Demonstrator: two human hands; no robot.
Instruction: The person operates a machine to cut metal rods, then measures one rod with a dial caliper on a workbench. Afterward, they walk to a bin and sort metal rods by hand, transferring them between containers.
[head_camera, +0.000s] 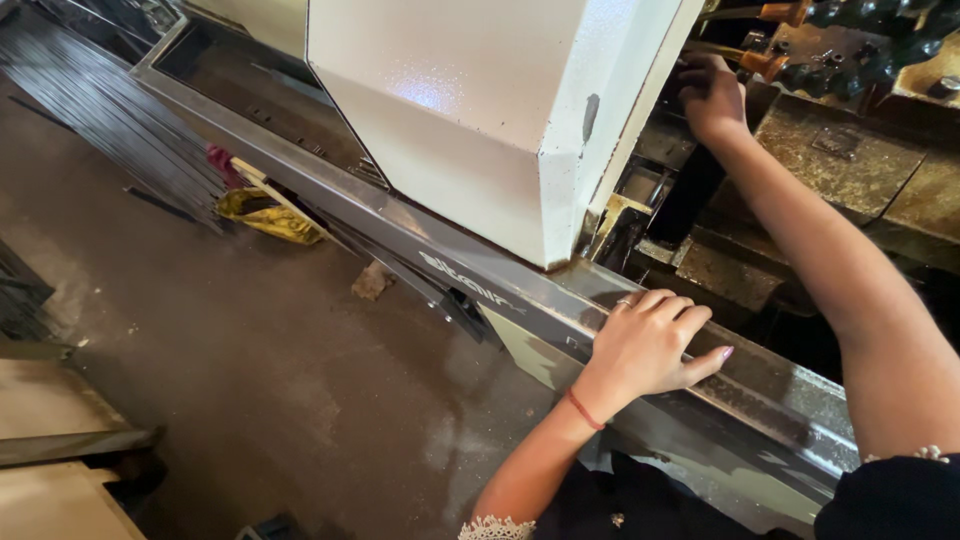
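I am leaning in over the machine, with the big white housing (470, 120) as my marker. My left hand (650, 340) lies below and to the right of the housing, on the grey metal rail (480, 290) that runs along under its lower edge. The fingers (672, 305) are curled over the rail's top edge and the thumb is stretched out along it, so I read this as a bracing hold that takes my weight.

My right hand (712, 95) is up at the housing's right side, reaching into the dark, oily works just beside its edge. The orange-handled levers (775, 65) sit just to the right of that hand. The hand's back faces me and the fingers go out of sight into the shadow, so I cannot tell whether they are spread or closed on something.

As I judge it, this is the reaching-in step: one hand steadies me while the other feels for a part inside. Any move there calls for a slow, sure touch, because I cannot see the fingertips and the metal around them is close.

Well to the left of the housing, a bundle of thin rods (90, 90) and a yellow rag (270, 215) lie on the floor (250, 380).
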